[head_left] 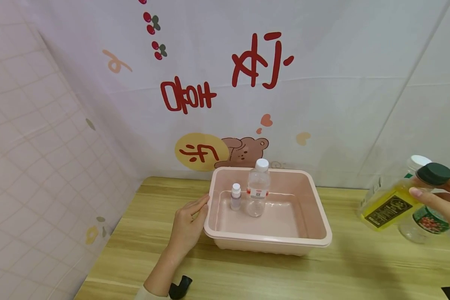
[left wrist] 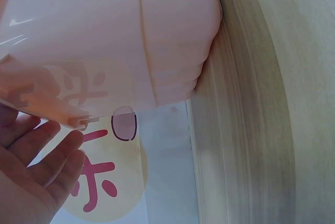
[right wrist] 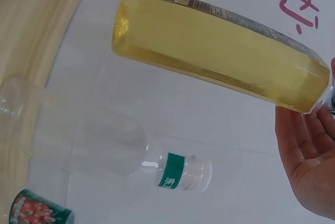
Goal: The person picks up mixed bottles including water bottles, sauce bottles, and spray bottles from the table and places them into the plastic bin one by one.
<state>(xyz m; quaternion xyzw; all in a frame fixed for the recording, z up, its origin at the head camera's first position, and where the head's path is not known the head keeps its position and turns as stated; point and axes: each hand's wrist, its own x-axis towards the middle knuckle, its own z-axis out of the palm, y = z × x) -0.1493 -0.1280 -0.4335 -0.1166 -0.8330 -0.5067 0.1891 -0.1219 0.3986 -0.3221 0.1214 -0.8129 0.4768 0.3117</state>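
Observation:
A pale pink plastic basin (head_left: 266,241) stands on the wooden table. Against its left rim rests my left hand (head_left: 189,223), its fingers loosely extended; the left wrist view has the fingertips along the rim's outer edge, partly cut off. Inside the basin a clear bottle with a white cap (head_left: 256,189) and a small white-capped bottle (head_left: 236,199) both stand upright. Over at the right, my right hand (head_left: 444,204) grips a dark-green-capped bottle of yellow liquid (head_left: 388,208) near its neck. The yellow bottle (right wrist: 220,51) is tilted, its base held off the table.
Behind the yellow bottle is a clear bottle with a white cap and green label (head_left: 418,161). A clear jar with a green, red-pictured label (head_left: 430,221) stands close by. A black curved object (head_left: 181,287) lies near my left forearm. A printed cloth (head_left: 337,104) hangs behind the table.

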